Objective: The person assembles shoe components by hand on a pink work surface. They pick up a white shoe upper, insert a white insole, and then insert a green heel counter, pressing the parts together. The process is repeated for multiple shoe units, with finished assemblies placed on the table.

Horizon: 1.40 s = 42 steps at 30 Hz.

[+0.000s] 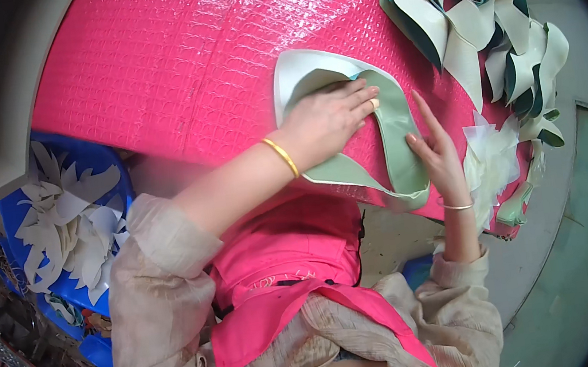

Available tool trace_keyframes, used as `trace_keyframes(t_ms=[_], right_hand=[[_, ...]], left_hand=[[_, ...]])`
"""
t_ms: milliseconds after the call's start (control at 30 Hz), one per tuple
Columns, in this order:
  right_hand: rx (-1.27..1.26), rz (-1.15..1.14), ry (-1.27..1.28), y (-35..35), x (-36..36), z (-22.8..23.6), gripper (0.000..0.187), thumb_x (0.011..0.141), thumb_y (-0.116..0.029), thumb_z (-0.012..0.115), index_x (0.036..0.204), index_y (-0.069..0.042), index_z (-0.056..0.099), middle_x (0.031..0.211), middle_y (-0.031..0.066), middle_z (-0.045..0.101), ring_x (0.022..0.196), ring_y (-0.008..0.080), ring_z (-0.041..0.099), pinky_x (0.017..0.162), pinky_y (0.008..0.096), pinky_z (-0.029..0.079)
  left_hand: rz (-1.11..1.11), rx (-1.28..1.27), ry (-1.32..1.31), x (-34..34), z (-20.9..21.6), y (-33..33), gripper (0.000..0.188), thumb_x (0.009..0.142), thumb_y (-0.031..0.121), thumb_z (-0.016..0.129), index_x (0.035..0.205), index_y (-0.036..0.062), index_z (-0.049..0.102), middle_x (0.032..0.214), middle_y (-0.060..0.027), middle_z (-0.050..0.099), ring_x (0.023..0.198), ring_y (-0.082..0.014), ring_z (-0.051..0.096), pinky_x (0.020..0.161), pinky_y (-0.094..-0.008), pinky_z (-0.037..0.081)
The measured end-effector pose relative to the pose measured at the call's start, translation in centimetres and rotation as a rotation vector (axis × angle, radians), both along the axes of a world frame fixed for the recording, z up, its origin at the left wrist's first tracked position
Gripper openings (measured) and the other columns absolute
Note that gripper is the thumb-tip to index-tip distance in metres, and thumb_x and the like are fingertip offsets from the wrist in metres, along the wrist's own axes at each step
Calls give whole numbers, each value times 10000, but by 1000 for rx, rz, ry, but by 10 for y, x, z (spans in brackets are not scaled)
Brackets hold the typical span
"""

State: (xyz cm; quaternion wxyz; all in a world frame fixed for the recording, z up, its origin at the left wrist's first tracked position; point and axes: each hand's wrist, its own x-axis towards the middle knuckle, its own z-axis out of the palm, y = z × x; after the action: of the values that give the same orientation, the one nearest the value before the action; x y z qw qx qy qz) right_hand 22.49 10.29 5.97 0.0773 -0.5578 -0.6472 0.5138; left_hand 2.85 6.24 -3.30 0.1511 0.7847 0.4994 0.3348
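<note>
A looped piece of leather-like sheet (pixel 400 142), white on one face and pale green on the other, lies on the pink textured table cover (pixel 148 69). It looks like a shoe upper. Across its inner part my left hand (pixel 327 122) presses flat, with the fingers stretched out side by side; the palm hides some of the piece. My right hand (pixel 441 158) is at the loop's right edge, thumb and forefinger apart and pointing away from me. Whether the right fingers touch the edge, I cannot tell.
Several similar looped white and green pieces (pixel 458 24) are heaped at the far right. Thin translucent sheets (pixel 490 152) lie beside my right wrist. At the left, a blue tub (pixel 95 299) holds white cut pieces (pixel 67 218). A pale wall edge (pixel 28 113) borders the table's left side.
</note>
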Motion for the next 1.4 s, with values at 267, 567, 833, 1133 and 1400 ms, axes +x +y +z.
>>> trace_keyframes(t_ms=[267, 567, 833, 1133, 1400], right_hand=[[67, 56, -11, -22, 12, -29, 519, 827, 41, 430, 1325, -98, 389, 1207, 131, 536, 958, 99, 549, 795, 213, 404], [312, 419, -253, -16, 1, -25, 575, 728, 57, 428, 1264, -149, 458, 725, 279, 481, 618, 409, 531, 535, 475, 363], [300, 550, -263, -23, 13, -17, 509, 752, -23, 488, 1244, -154, 491, 640, 254, 506, 564, 388, 528, 552, 446, 427], [632, 677, -268, -18, 2, -9, 496, 793, -152, 532, 1273, -72, 438, 1249, 167, 443, 1166, 293, 417, 972, 460, 290], [579, 812, -397, -17, 14, -19, 599, 856, -311, 480, 1370, -82, 276, 1366, 90, 367, 1255, 255, 355, 1042, 469, 205]], left_hand=[[-65, -77, 45, -6, 12, 6, 361, 833, 171, 518, 1189, 115, 509, 1254, 29, 490, 1166, -152, 453, 857, -291, 470], [-72, -37, 159, -5, 12, 6, 366, 841, 189, 494, 1207, 173, 500, 1307, 48, 435, 1193, -151, 429, 864, -290, 469], [-99, -58, 192, -5, 15, 7, 377, 829, 197, 498, 1206, 188, 501, 1339, 28, 397, 1223, -160, 394, 941, -318, 418], [-82, -37, 186, -1, 14, 5, 401, 818, 162, 498, 1219, 143, 487, 1334, 14, 403, 1224, -167, 391, 957, -309, 398], [-86, -129, 156, -2, 19, 6, 429, 822, 152, 498, 1246, 106, 457, 1346, 7, 397, 1230, -168, 389, 972, -300, 373]])
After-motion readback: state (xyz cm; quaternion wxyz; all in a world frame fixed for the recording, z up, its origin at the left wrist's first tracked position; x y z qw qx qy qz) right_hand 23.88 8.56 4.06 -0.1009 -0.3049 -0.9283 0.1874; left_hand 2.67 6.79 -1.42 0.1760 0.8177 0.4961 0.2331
